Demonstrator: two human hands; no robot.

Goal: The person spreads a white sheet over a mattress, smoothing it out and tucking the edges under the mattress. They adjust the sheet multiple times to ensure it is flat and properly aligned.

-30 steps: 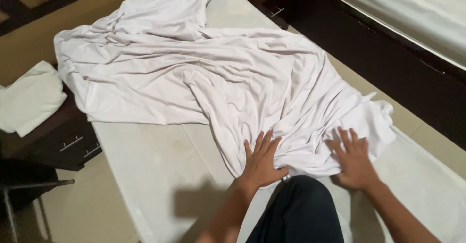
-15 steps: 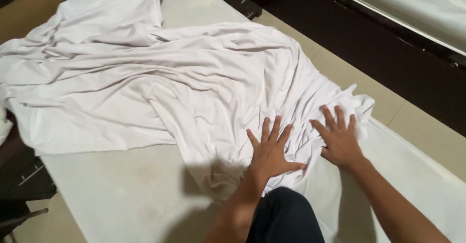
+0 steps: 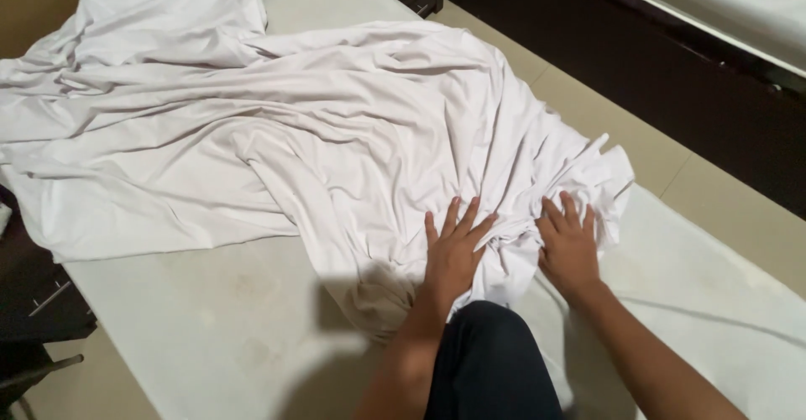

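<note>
A big white sheet is lying crumpled over a pale surface, spreading away from the person toward the far left corner of that surface. Both hands are pressing flat on the near end of the sheet, palms down, fingers spread, not gripping anything. The left hand is sitting on a bunched fold at the sheet's near edge, fingers pointing away from the person. The right hand is lying just beside it, on the wrinkled near-right corner of the sheet, close to the ragged edge. A ridge of gathered cloth is running between the two hands. Most of the sheet is lying beyond and to the left of the hands. A dark knee is showing just below the sheet's near edge, between the forearms. Tan floor tiles and dark furniture are lying past the sheet's right side.
</note>
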